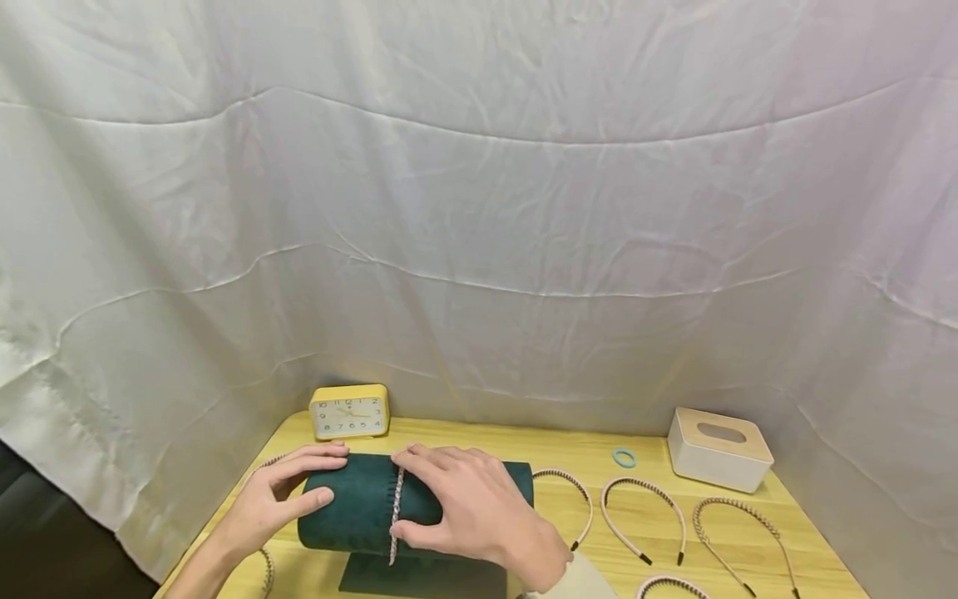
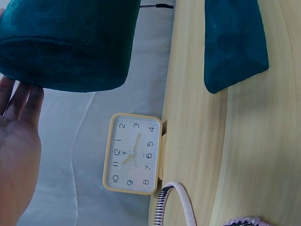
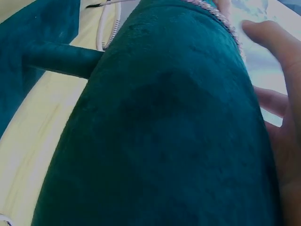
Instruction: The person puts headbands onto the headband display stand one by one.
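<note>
A dark green velvet roll (image 1: 348, 499) on a stand with a flat base (image 1: 422, 578) lies before me. One braided, pinkish headband (image 1: 397, 512) arches over its middle. My left hand (image 1: 262, 503) rests at the roll's left end, thumb and fingers spread; in the left wrist view its straight fingers (image 2: 32, 106) meet the roll's rim. Over the roll, my right hand (image 1: 479, 507) has its thumb and forefinger beside the headband. In the right wrist view a slim gap shows between the thumb (image 3: 265, 35) and the headband (image 3: 214, 14). Some fingers are hidden behind the roll.
Several headbands lie on the wooden table, including a pale one (image 1: 645, 482) and a braided one (image 1: 778, 528) to the right; others lie left of the stand. A yellow clock (image 1: 349, 412), blue ring (image 1: 624, 449) and tissue box (image 1: 720, 449) stand farther back, before a grey curtain (image 1: 479, 208).
</note>
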A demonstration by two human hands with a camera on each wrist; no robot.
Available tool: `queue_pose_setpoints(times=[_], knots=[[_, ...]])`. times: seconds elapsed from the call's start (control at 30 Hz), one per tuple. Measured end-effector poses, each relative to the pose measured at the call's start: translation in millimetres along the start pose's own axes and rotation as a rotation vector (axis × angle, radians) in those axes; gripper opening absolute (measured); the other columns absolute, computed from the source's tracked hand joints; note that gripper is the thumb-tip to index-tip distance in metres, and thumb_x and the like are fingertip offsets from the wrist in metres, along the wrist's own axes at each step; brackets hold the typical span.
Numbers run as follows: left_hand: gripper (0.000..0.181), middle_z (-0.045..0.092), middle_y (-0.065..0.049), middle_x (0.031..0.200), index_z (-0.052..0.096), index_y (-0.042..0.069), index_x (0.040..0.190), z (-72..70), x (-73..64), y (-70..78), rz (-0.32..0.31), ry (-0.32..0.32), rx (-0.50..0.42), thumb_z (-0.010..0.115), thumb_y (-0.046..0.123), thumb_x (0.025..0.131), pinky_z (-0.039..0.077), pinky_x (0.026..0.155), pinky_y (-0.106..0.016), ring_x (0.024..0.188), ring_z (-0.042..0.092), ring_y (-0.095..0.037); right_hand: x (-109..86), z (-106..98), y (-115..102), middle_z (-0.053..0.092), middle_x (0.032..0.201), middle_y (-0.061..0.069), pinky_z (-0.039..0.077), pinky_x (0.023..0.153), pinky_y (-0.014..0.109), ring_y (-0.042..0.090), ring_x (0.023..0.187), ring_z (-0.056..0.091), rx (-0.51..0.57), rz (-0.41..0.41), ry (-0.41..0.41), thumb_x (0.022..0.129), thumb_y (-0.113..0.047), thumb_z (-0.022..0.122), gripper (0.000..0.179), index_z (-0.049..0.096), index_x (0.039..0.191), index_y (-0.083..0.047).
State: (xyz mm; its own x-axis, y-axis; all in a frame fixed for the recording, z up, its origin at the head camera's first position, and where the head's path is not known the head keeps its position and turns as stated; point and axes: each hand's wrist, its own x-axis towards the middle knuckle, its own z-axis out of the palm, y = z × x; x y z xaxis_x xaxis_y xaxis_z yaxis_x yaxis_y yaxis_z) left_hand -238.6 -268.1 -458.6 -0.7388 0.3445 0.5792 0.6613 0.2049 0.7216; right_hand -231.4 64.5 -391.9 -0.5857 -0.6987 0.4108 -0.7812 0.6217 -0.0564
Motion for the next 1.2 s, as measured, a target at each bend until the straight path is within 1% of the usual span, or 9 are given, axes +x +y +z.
queue_pose_setpoints(times=[0.17, 0.33, 0.43, 0.57, 0.67, 0.83, 1.0, 1.13, 1.2], knots=[[0.042, 0.069, -0.006, 0.149, 0.073, -0.003, 0.133, 0.4, -0.3, -0.2, 0.009, 0.003, -0.013, 0.07, -0.017, 0.095, 0.046, 0.116, -0.011, 0.141, 0.06, 0.0, -10.3, -15.2, 14.6, 0.071, 0.146, -0.01, 0.064, 0.098, 0.041, 0.014, 0.125, 0.073, 0.113, 0.075, 0.02, 0.104, -0.068, 0.059, 0.064, 0.056, 0.158, -0.034], [0.042, 0.068, -0.01, 0.149, 0.072, -0.003, 0.133, 0.2, -1.5, 0.1, 0.009, 0.005, -0.014, 0.069, -0.018, 0.094, 0.045, 0.116, -0.011, 0.141, 0.06, 0.0, -30.4, -30.6, 40.4, 0.07, 0.146, -0.014, 0.062, 0.106, 0.044, 0.013, 0.131, 0.07, 0.199, 0.138, 0.087, 0.106, -0.062, 0.062, 0.054, 0.063, 0.152, -0.033], [0.042, 0.069, -0.007, 0.149, 0.072, -0.003, 0.133, 0.2, -1.5, 0.4, 0.008, 0.005, -0.01, 0.069, -0.017, 0.094, 0.045, 0.116, -0.011, 0.141, 0.06, 0.0, -45.7, -36.0, 58.6, 0.071, 0.142, -0.013, 0.064, 0.102, 0.042, 0.013, 0.128, 0.071, 0.257, 0.116, 0.166, 0.107, -0.049, 0.068, 0.043, 0.067, 0.146, -0.03], [0.042, 0.069, -0.001, 0.149, 0.073, -0.003, 0.133, 0.3, -0.9, 0.7, 0.004, 0.004, -0.003, 0.07, -0.017, 0.094, 0.045, 0.116, -0.01, 0.14, 0.06, 0.001, -68.2, -37.9, 84.2, 0.076, 0.133, -0.009, 0.067, 0.093, 0.039, 0.013, 0.116, 0.075, 0.318, 0.057, 0.277, 0.104, -0.023, 0.077, 0.035, 0.072, 0.139, -0.024], [0.042, 0.069, -0.001, 0.149, 0.073, -0.003, 0.133, 0.6, -0.7, 0.1, 0.0, 0.004, -0.001, 0.07, -0.017, 0.094, 0.045, 0.116, -0.01, 0.14, 0.06, 0.001, -87.1, -39.2, 101.6, 0.078, 0.127, -0.007, 0.068, 0.09, 0.037, 0.012, 0.11, 0.076, 0.31, 0.073, 0.325, 0.1, -0.013, 0.08, 0.035, 0.075, 0.133, -0.021], [0.041, 0.069, -0.005, 0.148, 0.073, -0.003, 0.133, 1.2, -0.9, 0.3, 0.0, 0.005, -0.002, 0.07, -0.017, 0.095, 0.046, 0.115, -0.011, 0.14, 0.06, 0.0, -120.3, -45.0, 124.5, 0.079, 0.119, -0.009, 0.068, 0.085, 0.034, 0.008, 0.102, 0.077, 0.282, 0.136, 0.359, 0.096, -0.008, 0.082, 0.035, 0.076, 0.126, -0.025], [0.041, 0.068, -0.008, 0.149, 0.072, -0.002, 0.135, 0.9, -1.6, 1.9, -0.004, -0.001, -0.005, 0.069, -0.016, 0.096, 0.046, 0.114, -0.01, 0.14, 0.059, 0.0, -152.1, -44.5, 143.7, 0.078, 0.115, -0.01, 0.067, 0.081, 0.027, 0.007, 0.095, 0.077, 0.326, 0.185, 0.371, 0.095, -0.004, 0.083, 0.036, 0.076, 0.122, -0.027], [0.041, 0.067, -0.013, 0.149, 0.072, -0.002, 0.135, 0.4, -2.2, 2.8, -0.003, 0.001, -0.005, 0.068, -0.015, 0.097, 0.047, 0.114, -0.01, 0.14, 0.059, 0.0, -175.9, -40.0, 155.2, 0.078, 0.113, -0.01, 0.064, 0.081, 0.02, 0.01, 0.096, 0.076, 0.36, 0.227, 0.37, 0.094, -0.001, 0.083, 0.037, 0.077, 0.122, -0.025], [0.041, 0.068, -0.011, 0.149, 0.072, -0.001, 0.135, 0.6, -1.9, 3.0, -0.003, 0.004, -0.002, 0.069, -0.015, 0.097, 0.047, 0.114, -0.01, 0.14, 0.06, 0.0, -187.6, -37.9, 159.2, 0.078, 0.111, -0.011, 0.063, 0.081, 0.017, 0.008, 0.095, 0.075, 0.358, 0.252, 0.369, 0.094, 0.0, 0.083, 0.037, 0.077, 0.121, -0.025]])
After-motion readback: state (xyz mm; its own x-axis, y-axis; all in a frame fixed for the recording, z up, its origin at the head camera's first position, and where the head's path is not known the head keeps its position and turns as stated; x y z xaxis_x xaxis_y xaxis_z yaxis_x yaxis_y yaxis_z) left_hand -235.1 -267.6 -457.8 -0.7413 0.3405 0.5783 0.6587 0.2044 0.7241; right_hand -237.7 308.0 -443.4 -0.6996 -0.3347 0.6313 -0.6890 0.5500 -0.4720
